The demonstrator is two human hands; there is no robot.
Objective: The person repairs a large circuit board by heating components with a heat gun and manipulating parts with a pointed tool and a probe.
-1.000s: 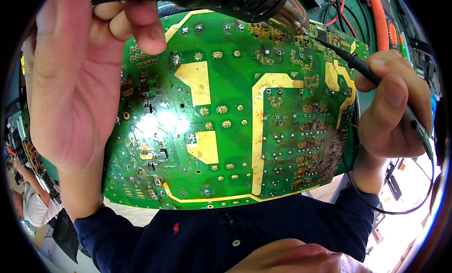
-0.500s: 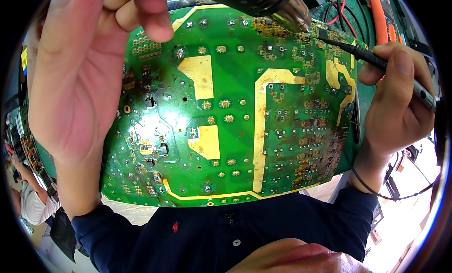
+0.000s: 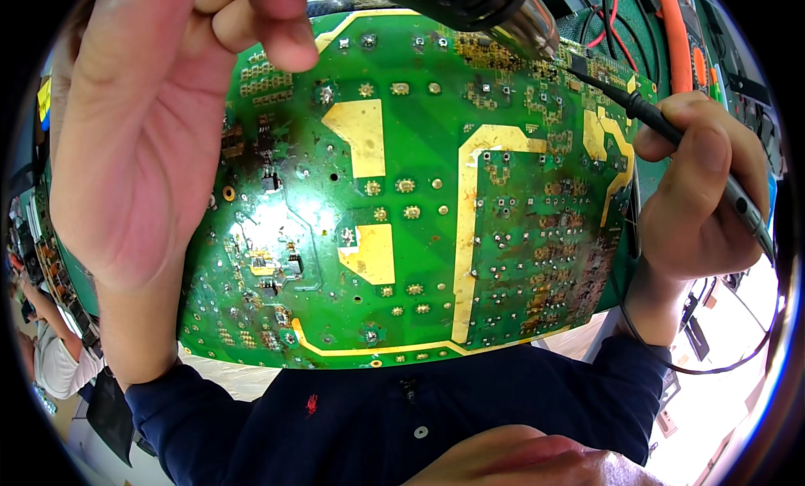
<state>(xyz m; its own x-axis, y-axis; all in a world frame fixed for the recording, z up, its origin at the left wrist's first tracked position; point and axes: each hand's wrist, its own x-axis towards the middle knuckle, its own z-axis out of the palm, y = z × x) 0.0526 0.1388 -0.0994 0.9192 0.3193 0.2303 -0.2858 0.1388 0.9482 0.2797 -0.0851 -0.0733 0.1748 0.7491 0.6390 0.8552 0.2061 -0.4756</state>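
Observation:
A large green circuit board [image 3: 419, 167] with gold traces and darkened patches fills the middle. My left hand [image 3: 142, 159] is raised at the upper left, palm showing, fingers curled round the black hot-air tool [image 3: 444, 1], whose grip is partly hidden. Its metal nozzle [image 3: 530, 29] hangs over the board's upper-right chips. My right hand [image 3: 704, 184] grips a slim black-and-grey probe [image 3: 646, 113] with a cable; its tip lies at those chips, just below the nozzle. Whether the tip touches is too small to tell.
Behind the board a green mat [image 3: 566, 29] carries black and red cables and a thick orange object [image 3: 675, 37]. Another person [image 3: 63, 360] in a white top is at the far left, beside cluttered electronic parts. A black cable [image 3: 696, 369] loops below my right hand.
The hot-air tool and my left hand have shifted slightly right, my left hand also upward. The board appears slightly higher. My right hand moved out and back a little, still holding the probe.

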